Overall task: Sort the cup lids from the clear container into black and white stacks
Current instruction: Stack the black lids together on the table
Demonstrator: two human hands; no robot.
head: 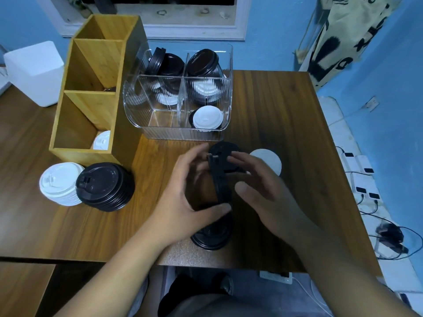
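My left hand [183, 197] grips a small stack of black lids [220, 181] held on edge above the table, thumb at its lower end. My right hand [258, 186] holds the same stack from the right, fingers touching another black lid [225, 151] behind it. A black lid [211, 236] lies flat near the table's front edge under my hands. One white lid [270, 159] lies flat to the right. At the left stand a white stack [59, 184] and a black stack [105, 186], side by side. The clear container [178, 129] holds black and white lids.
A wooden three-compartment organiser [91, 88] stands left of the clear container, with a white lid [101, 140] in its front compartment. A white box [34, 72] sits at the far left. Power strips and cables [366, 186] lie on the floor to the right.
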